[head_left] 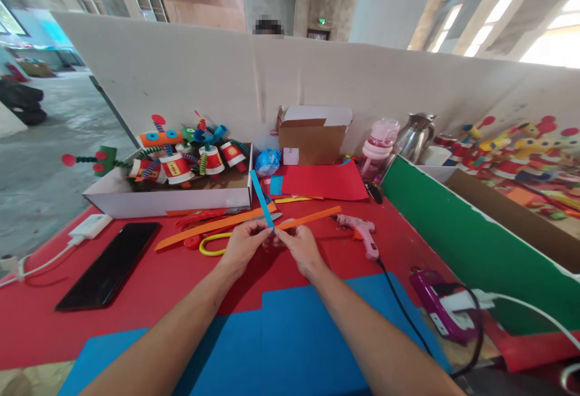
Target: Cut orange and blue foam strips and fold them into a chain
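Flanking pinched blue strip: orange strip, glue gun, perhaps scissors.

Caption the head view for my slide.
Both hands, left hand and right hand, pinch a blue paper strip above orange strips.

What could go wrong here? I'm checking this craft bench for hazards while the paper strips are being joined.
The blue strip and orange strip are pinched only at their ends by the left hand and right hand, so they may slip or crease. The glue gun lies close to the right hand; if hot, it might burn. Its black cord crosses the table and could snag.
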Action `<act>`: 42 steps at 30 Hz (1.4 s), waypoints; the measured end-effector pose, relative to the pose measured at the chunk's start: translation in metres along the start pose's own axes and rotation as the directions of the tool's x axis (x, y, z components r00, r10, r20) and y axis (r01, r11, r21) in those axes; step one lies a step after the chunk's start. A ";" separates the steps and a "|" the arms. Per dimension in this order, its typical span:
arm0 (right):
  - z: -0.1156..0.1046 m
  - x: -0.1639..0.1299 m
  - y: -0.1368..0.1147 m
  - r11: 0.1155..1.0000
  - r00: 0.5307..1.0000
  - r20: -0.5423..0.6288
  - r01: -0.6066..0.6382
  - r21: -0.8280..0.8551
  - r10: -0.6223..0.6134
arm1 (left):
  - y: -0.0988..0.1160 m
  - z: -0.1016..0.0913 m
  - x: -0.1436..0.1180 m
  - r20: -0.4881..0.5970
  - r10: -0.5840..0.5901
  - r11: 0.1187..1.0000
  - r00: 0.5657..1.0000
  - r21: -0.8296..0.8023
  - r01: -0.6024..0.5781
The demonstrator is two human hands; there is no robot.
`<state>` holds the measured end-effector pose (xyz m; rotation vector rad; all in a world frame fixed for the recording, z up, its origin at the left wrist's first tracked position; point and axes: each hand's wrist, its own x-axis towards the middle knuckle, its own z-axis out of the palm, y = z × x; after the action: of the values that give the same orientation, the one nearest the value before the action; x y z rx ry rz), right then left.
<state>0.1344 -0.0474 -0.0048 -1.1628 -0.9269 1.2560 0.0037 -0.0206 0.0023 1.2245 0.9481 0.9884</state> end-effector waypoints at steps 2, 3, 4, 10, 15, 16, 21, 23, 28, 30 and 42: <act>0.000 0.000 -0.001 1.000 1.000 0.018 0.010 -0.005 -0.010 | 0.001 0.000 0.000 -0.003 -0.004 1.000 1.000 -0.003 0.004; 0.000 -0.001 -0.001 1.000 0.999 0.026 0.017 -0.005 -0.017 | 0.001 0.001 0.000 -0.004 -0.008 1.000 1.000 -0.004 0.008; -0.001 -0.001 -0.001 1.000 0.999 0.033 0.027 -0.004 -0.027 | 0.001 0.001 0.000 -0.004 -0.011 1.000 1.000 -0.004 0.011; -0.001 0.000 0.000 0.997 0.997 0.035 0.069 -0.018 -0.068 | 0.000 0.000 0.001 -0.008 -0.009 1.000 1.000 -0.001 0.009; -0.001 0.001 0.003 0.997 0.997 0.029 0.067 -0.024 -0.067 | 0.000 0.000 0.000 0.002 0.000 1.000 1.000 -0.011 0.000; -0.001 0.001 0.003 0.998 0.998 0.027 0.061 -0.022 -0.060 | 0.000 0.000 0.000 0.005 0.002 1.000 1.000 -0.012 -0.002; 0.000 0.001 0.003 0.999 0.999 0.030 0.044 -0.012 -0.043 | 0.000 0.000 0.000 -0.002 0.000 1.000 1.000 0.006 0.000; 0.000 0.001 0.003 0.999 0.999 0.032 0.045 -0.003 -0.045 | 0.000 -0.001 0.001 -0.006 -0.003 1.000 1.000 0.016 0.003; -0.001 0.001 0.003 0.999 0.999 0.016 0.042 -0.019 -0.042 | -0.001 -0.001 0.001 -0.003 -0.009 1.000 1.000 -0.008 0.009; -0.001 0.001 0.003 0.999 0.999 0.014 0.047 -0.018 -0.047 | -0.001 0.000 0.001 0.000 -0.006 1.000 1.000 0.000 0.006; 0.001 0.000 0.001 0.997 0.997 -0.021 0.070 -0.022 -0.070 | -0.002 0.000 0.001 -0.009 -0.009 1.000 1.000 -0.018 0.008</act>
<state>0.1332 -0.0476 -0.0051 -1.1488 -0.9583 1.1776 0.0038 -0.0198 0.0007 1.2010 0.9491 0.9945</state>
